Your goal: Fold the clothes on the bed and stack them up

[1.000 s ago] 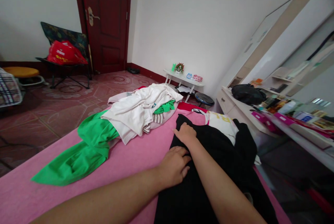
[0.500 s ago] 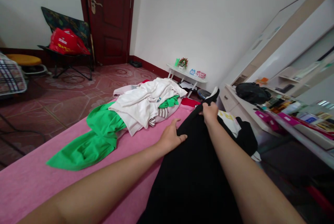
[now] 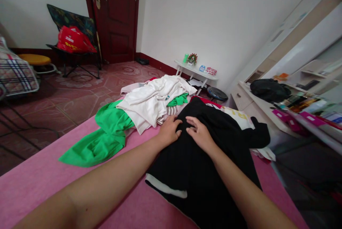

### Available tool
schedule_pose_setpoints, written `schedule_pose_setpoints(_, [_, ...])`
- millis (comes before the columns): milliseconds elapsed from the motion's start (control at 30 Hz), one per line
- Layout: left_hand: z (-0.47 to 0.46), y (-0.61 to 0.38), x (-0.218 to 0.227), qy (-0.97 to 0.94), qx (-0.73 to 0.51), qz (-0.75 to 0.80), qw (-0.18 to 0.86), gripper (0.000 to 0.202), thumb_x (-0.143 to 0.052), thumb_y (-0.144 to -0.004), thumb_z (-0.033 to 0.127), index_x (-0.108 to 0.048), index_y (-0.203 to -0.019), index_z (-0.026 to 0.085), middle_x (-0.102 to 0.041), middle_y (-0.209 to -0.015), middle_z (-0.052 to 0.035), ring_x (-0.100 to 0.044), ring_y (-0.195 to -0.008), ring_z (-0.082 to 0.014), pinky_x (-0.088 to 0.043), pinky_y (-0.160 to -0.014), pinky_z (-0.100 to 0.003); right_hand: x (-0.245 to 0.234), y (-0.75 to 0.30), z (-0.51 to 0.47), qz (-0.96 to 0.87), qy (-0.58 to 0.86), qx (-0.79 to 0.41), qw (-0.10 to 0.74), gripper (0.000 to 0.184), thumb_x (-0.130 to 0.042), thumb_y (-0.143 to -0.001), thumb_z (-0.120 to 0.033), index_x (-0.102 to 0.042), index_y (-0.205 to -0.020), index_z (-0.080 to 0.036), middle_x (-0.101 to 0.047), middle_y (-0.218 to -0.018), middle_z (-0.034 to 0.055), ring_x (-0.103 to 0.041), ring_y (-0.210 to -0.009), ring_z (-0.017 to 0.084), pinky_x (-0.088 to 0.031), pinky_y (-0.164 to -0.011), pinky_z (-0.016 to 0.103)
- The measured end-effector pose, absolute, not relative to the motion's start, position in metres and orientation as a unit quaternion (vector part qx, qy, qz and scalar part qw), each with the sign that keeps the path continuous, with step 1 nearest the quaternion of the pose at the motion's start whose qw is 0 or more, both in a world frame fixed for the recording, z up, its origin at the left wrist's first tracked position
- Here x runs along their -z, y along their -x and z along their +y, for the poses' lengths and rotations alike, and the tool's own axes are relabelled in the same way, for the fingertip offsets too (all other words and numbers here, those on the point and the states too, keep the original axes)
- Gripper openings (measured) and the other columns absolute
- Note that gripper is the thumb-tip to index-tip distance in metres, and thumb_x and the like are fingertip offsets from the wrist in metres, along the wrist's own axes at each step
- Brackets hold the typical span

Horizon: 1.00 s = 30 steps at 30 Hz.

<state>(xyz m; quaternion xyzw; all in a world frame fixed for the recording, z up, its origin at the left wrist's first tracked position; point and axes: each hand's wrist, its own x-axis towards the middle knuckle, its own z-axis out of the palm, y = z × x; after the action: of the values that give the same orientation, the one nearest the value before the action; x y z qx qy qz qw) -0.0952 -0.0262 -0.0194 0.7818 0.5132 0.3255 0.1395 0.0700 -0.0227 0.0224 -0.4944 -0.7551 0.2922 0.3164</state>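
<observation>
A black garment (image 3: 197, 172) with a white hem lies spread on the pink bed cover (image 3: 133, 200) in front of me. My left hand (image 3: 169, 131) rests at its left edge, fingers bent onto the cloth. My right hand (image 3: 199, 133) lies flat on the black fabric just beside it, fingers stretched out. Neither hand lifts the cloth. Beyond my hands sits a pile of white clothes (image 3: 153, 99) over a green garment (image 3: 103, 136).
A white printed shirt (image 3: 237, 116) lies under the black garment at right. A white dresser (image 3: 256, 106) with a black bag (image 3: 269, 90) and clutter stands right of the bed. A small white table (image 3: 196, 76), a folding chair (image 3: 73, 40) with a red bag and a dark red door (image 3: 114, 15) stand beyond.
My right hand, which held the black garment's far end raised, has brought it down and now lies flat on the cloth. My left hand moved up beside it. A white hem now shows.
</observation>
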Motion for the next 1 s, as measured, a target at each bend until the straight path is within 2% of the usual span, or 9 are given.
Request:
schedule_pose_setpoints(67, [-0.032,0.091,0.019,-0.791,-0.292,0.519,0.14,0.042,-0.054,-0.084,0.023,-0.053,-0.125,0.014,-0.041,-0.14,-0.0152,-0.038,-0.13,-0.0271,-0.032,-0.107,-0.039,-0.019,-0.07,-0.069,-0.782,0.471,-0.296,0.281,0.051,-0.049,-0.073,-0.008,-0.054,-0.121,-0.023,-0.055,-0.131,0.0072,-0.051,-0.122,0.02,-0.043,-0.1,0.041])
schedule_pose_setpoints(233, [-0.059,0.095,0.013,-0.849,-0.154,0.484,0.147,0.061,-0.041,-0.093,0.037,-0.031,-0.142,0.003,-0.012,-0.153,-0.0232,-0.009,-0.142,-0.0323,-0.016,-0.114,-0.046,-0.017,-0.082,-0.16,-0.836,0.435,-0.268,0.202,0.064,-0.044,-0.067,0.0,-0.056,-0.122,-0.028,-0.044,-0.142,0.003,-0.038,-0.133,0.019,-0.03,-0.111,0.046])
schedule_pose_setpoints(367, [-0.105,0.129,-0.007,-0.879,-0.068,0.435,0.185,0.069,-0.047,-0.089,0.04,-0.028,-0.144,0.003,-0.008,-0.154,-0.0218,-0.009,-0.142,-0.0306,-0.018,-0.114,-0.041,-0.007,-0.095,-0.199,-0.862,0.415,-0.231,0.178,0.061,-0.046,-0.071,-0.003,-0.052,-0.127,-0.029,-0.041,-0.145,0.0036,-0.031,-0.137,0.021,-0.026,-0.112,0.052])
schedule_pose_setpoints(567, [-0.185,0.18,-0.035,-0.899,-0.049,0.376,0.217,0.077,-0.066,-0.074,0.045,-0.039,-0.141,0.018,-0.024,-0.153,-0.0148,-0.028,-0.137,-0.0321,-0.031,-0.109,-0.04,-0.001,-0.092,-0.215,-0.861,0.42,-0.196,0.21,0.042,-0.053,-0.08,-0.01,-0.058,-0.117,-0.029,-0.051,-0.136,0.0039,-0.041,-0.13,0.022,-0.035,-0.107,0.046])
schedule_pose_setpoints(667, [-0.193,0.178,-0.033,-0.913,-0.087,0.361,0.169,0.054,-0.064,-0.075,0.027,-0.053,-0.127,0.021,-0.047,-0.138,-0.0113,-0.042,-0.128,-0.0305,-0.035,-0.104,-0.039,-0.003,-0.083,-0.211,-0.861,0.422,-0.179,0.221,0.023,-0.055,-0.084,-0.015,-0.062,-0.103,-0.026,-0.058,-0.128,0.0039,-0.048,-0.122,0.022,-0.039,-0.101,0.042])
schedule_pose_setpoints(733, [-0.187,0.17,-0.034,-0.922,-0.116,0.339,0.151,0.033,-0.052,-0.08,0.015,-0.061,-0.111,0.021,-0.061,-0.114,-0.0083,-0.054,-0.109,-0.0248,-0.041,-0.094,-0.034,-0.008,-0.078,-0.209,-0.857,0.426,-0.174,0.233,0.014,-0.052,-0.086,-0.015,-0.062,-0.091,-0.024,-0.061,-0.121,0.0038,-0.052,-0.116,0.021,-0.041,-0.096,0.039])
schedule_pose_setpoints(833, [-0.176,0.16,-0.05,-0.931,-0.135,0.29,0.176,0.023,-0.048,-0.079,0.008,-0.062,-0.091,0.021,-0.064,-0.087,-0.0044,-0.059,-0.085,-0.0197,-0.043,-0.078,-0.028,-0.02,-0.077,-0.212,-0.835,0.429,-0.203,0.279,0.016,-0.044,-0.091,-0.015,-0.057,-0.082,-0.022,-0.066,-0.104,0.0037,-0.059,-0.097,0.017,-0.045,-0.084,0.032])
schedule_pose_setpoints(933, [-0.178,0.159,-0.073,-0.932,-0.131,0.215,0.26,0.022,-0.052,-0.076,0.005,-0.061,-0.087,0.022,-0.064,-0.081,-0.001,-0.06,-0.079,-0.0167,-0.043,-0.071,-0.023,-0.033,-0.083,-0.224,-0.81,0.42,-0.264,0.314,0.02,-0.038,-0.095,-0.025,-0.055,-0.083,-0.023,-0.066,-0.089,0.0026,-0.061,-0.083,0.015,-0.046,-0.074,0.028])
schedule_pose_setpoints(1000, [-0.184,0.161,-0.081,-0.929,-0.107,0.169,0.31,0.023,-0.054,-0.074,0.003,-0.063,-0.083,0.022,-0.066,-0.077,0.0006,-0.061,-0.075,-0.0153,-0.043,-0.066,-0.021,-0.035,-0.086,-0.234,-0.825,0.379,-0.303,0.29,0.025,-0.039,-0.095,-0.037,-0.056,-0.082,-0.024,-0.068,-0.087,0.0023,-0.063,-0.081,0.015,-0.046,-0.073,0.027])
